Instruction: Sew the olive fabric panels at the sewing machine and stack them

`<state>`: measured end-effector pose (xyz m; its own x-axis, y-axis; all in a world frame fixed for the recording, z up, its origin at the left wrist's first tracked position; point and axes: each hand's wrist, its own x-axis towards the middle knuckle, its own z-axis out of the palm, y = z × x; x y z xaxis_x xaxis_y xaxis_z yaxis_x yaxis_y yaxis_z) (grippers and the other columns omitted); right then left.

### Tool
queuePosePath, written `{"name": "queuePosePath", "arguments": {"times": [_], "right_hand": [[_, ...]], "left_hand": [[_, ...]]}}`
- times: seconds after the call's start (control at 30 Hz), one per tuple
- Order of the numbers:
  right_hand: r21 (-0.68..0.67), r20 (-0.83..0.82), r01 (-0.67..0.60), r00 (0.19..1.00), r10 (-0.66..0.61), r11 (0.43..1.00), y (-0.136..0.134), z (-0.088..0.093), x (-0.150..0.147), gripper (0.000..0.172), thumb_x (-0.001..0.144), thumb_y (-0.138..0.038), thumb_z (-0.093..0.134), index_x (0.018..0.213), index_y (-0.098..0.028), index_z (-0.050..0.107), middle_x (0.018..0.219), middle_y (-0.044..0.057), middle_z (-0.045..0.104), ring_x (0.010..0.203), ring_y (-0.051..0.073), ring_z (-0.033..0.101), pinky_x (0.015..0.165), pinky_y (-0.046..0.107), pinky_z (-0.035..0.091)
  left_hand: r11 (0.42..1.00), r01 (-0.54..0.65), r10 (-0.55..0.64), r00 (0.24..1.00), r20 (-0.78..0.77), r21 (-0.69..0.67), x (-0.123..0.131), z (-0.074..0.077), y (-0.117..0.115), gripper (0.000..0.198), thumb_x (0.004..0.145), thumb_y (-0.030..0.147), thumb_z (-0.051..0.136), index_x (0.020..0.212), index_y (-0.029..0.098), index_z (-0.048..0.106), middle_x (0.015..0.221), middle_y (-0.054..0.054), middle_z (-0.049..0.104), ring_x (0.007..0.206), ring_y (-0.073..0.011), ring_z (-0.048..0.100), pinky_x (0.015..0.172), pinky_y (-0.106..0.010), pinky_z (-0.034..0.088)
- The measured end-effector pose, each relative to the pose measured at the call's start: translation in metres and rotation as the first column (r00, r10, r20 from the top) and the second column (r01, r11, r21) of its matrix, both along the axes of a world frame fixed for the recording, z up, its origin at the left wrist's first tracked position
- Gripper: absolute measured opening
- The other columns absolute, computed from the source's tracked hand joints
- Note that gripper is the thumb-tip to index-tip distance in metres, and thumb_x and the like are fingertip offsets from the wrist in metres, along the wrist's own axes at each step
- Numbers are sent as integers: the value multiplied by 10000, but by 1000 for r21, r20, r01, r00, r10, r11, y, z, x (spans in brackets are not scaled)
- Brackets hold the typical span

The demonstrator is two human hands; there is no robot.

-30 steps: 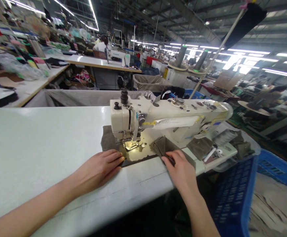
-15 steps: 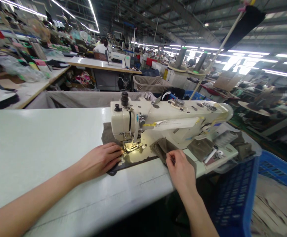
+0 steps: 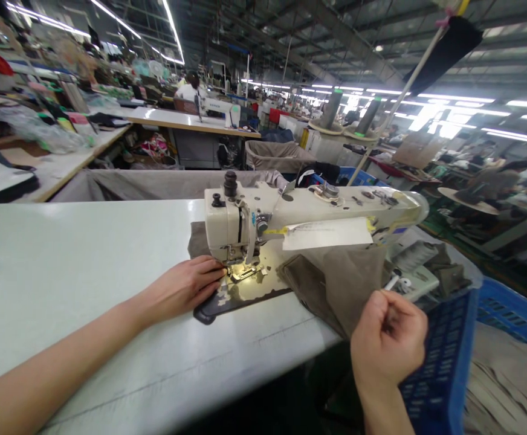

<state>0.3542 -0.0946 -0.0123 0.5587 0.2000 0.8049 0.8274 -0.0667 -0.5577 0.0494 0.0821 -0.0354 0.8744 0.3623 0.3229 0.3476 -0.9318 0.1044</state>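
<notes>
My left hand [image 3: 191, 283] rests beside the presser foot [image 3: 244, 273] of the white sewing machine [image 3: 309, 208]. Its fingers are drawn together, tips at the foot; what they hold, if anything, is hidden. Just behind that hand, a brown fabric piece [image 3: 199, 237] lies at the machine's head. My right hand [image 3: 390, 332] is closed in a pinch on the corner of a thin brown fabric panel [image 3: 354, 278]. The panel hangs raised and slanting in front of the machine's arm. Under its left end, a folded brown fabric stack [image 3: 306, 278] lies on the table.
Right of the machine, a tray [image 3: 422, 284] holds a grey thread cone [image 3: 415, 257] and small parts. A blue crate [image 3: 445, 362] with fabric stands at the lower right. Thread cones [image 3: 333, 112] rise behind the machine. A person [image 3: 190, 87] sits farther off.
My right hand has moved right and toward me, pulling the fabric panel up off the stack and spreading it. My left hand stays by the presser foot.
</notes>
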Motion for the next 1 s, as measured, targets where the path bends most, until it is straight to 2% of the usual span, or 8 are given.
{"name": "queuePosePath", "arguments": {"times": [0.17,0.27,0.4,0.57,0.73,0.83,0.93,1.0], "right_hand": [[154,-172,-21,984,47,988,-16,18,-14,304,947,-477,643,960,-173,646,830,58,643,632,158,566,591,286,468],[3,-306,-203,932,194,979,-24,21,-20,432,881,-594,683,950,-168,683,754,39,667,610,165,592,567,273,489],[-214,-378,-398,876,300,892,-27,22,-28,416,798,-599,750,821,-184,721,596,-15,615,493,145,549,470,243,459],[-259,-277,-463,876,394,848,-25,18,-36,304,855,-495,729,800,-196,726,605,-24,626,491,134,564,475,223,467],[-276,-73,-455,888,454,847,-21,12,-36,233,893,-436,734,864,-206,713,596,-53,614,467,110,553,483,198,467],[-297,25,-436,886,463,850,-18,11,-42,216,921,-426,710,897,-212,695,630,-46,636,466,109,560,485,207,465],[-338,82,-454,858,507,824,-18,7,-56,138,969,-352,652,940,-221,683,665,-33,662,473,112,572,486,228,449],[-398,127,-505,796,591,766,-17,2,-71,109,1002,-278,587,991,-220,678,678,-22,669,505,126,602,512,247,453]], "left_hand": [[1000,-10,10,1000,9,5,1,1,-2,318,1043,227,426,1187,170,704,1140,-112,709,1066,-232,652,929,-392,588],[999,-46,46,998,30,20,2,-1,-3,325,1045,244,426,1184,176,712,1133,-111,714,1060,-231,661,920,-388,594],[992,-113,110,992,62,51,4,-8,-5,344,1047,269,424,1223,181,706,1168,-116,717,1081,-231,669,942,-396,594],[980,-178,175,984,45,85,-8,-11,-10,365,1046,300,421,1235,179,709,1185,-123,721,1070,-229,687,924,-381,603],[961,-270,269,963,21,68,-53,-9,-15,396,1040,340,416,1219,175,729,1172,-140,730,1024,-249,712,871,-404,624],[948,-313,311,949,48,60,-72,-5,-33,381,1023,363,458,1196,173,739,1207,-149,730,1089,-293,706,943,-494,602],[931,-343,358,924,134,-123,-63,3,-74,360,1020,381,480,1236,218,717,1289,-134,711,1150,-294,696,981,-514,587],[840,-281,392,906,162,-465,-42,11,-108,391,1014,424,517,1353,265,630,1284,-102,721,1112,-240,717,903,-392,629]]}}
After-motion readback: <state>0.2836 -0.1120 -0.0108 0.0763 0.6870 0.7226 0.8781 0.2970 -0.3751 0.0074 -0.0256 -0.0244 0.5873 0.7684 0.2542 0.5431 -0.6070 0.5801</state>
